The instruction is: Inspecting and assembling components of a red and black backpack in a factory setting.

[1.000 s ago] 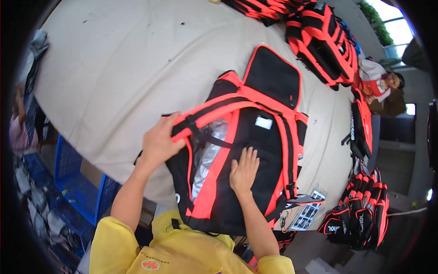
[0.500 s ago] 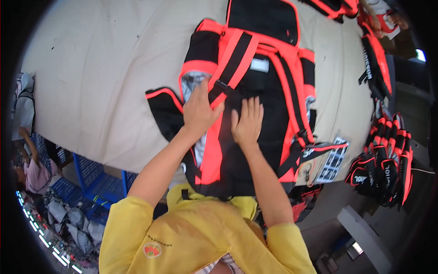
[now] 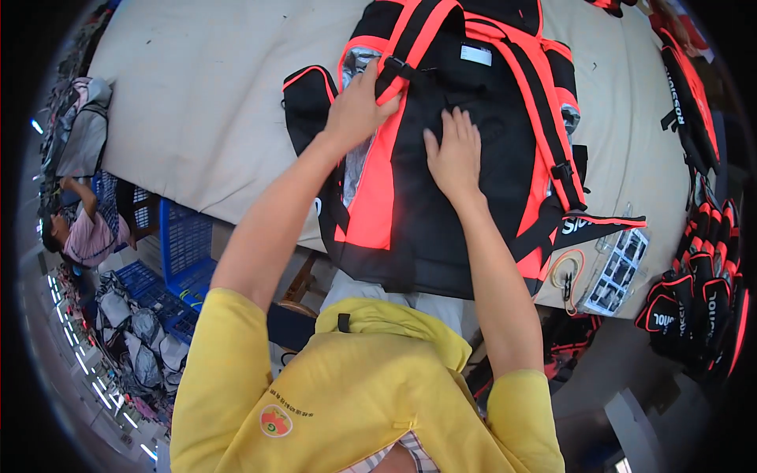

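A black and neon-coral backpack point(image 3: 430, 213) lies on the table with its back panel and shoulder straps facing up. My left hand point(image 3: 355, 114) is closed around the lower part of the left shoulder strap point(image 3: 416, 35), just below a black buckle point(image 3: 397, 66). That strap arches up off the panel. My right hand point(image 3: 457, 154) rests flat on the black back panel, fingers stretched out and nothing in them. The right shoulder strap point(image 3: 544, 102) lies along the bag's other side. A white label point(image 3: 476, 54) shows near the top of the panel, and silvery lining point(image 3: 356, 67) shows in the side pocket.
A cream cloth point(image 3: 197, 102) covers the table. Near its right edge are a clear compartment box point(image 3: 615, 272) and small snips point(image 3: 567, 288). More black-coral bags point(image 3: 694, 292) hang at the right. Blue crates point(image 3: 185, 244) and a co-worker point(image 3: 91, 229) are at the left.
The backpack and both hands appear higher in the picture as the view shifts. The left strap now bows up more in my left hand. My right hand stays flat on the panel.
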`<state>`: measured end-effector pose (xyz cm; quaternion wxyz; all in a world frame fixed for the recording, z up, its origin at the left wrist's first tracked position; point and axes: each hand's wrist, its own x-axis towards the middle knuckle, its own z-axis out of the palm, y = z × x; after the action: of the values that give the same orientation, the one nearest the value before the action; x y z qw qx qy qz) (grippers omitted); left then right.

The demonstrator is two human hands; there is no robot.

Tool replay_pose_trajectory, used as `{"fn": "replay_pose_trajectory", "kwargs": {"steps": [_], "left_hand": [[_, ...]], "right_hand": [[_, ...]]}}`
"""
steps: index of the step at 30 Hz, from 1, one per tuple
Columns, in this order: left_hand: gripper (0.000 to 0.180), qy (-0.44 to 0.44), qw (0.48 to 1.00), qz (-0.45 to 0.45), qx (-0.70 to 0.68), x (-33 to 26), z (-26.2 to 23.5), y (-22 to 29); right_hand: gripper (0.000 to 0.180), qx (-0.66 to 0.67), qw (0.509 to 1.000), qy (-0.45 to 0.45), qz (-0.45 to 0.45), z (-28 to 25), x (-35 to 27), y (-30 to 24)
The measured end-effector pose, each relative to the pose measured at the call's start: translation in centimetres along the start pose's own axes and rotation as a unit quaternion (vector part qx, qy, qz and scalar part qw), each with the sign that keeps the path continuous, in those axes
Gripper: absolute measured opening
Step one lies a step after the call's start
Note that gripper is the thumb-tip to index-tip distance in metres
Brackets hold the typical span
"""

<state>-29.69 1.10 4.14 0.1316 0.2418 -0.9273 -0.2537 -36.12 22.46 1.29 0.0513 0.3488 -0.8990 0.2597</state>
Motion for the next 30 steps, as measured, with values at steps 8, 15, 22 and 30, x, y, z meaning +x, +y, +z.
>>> {"fn": "replay_pose_trajectory", "kwargs": {"steps": [8, 15, 22, 30], "left_hand": [[0.049, -0.103, 0.884, -0.198, -0.411, -8.1, -15.6, 10.3], [0.034, -0.163, 0.969, 0.162, -0.091, -25.5, -6.5, 16.1], [0.032, 0.02, 0.995, -0.058, -0.075, -18.9, -15.1, 7.5], [0.038, -0.186, 0.886, 0.323, 0.277, -9.1, -11.7, -4.2]], "right_hand": [[0.038, 0.351, 0.914, -0.119, 0.162, -17.3, -15.0, -2.5], [0.041, 0.44, 0.849, 0.018, 0.29, -16.0, -13.6, -4.4], [0.029, 0.115, 0.986, -0.115, -0.021, -18.9, -4.7, -9.3], [0.019, 0.105, 0.923, -0.289, -0.231, -8.5, 6.3, -15.1]]}}
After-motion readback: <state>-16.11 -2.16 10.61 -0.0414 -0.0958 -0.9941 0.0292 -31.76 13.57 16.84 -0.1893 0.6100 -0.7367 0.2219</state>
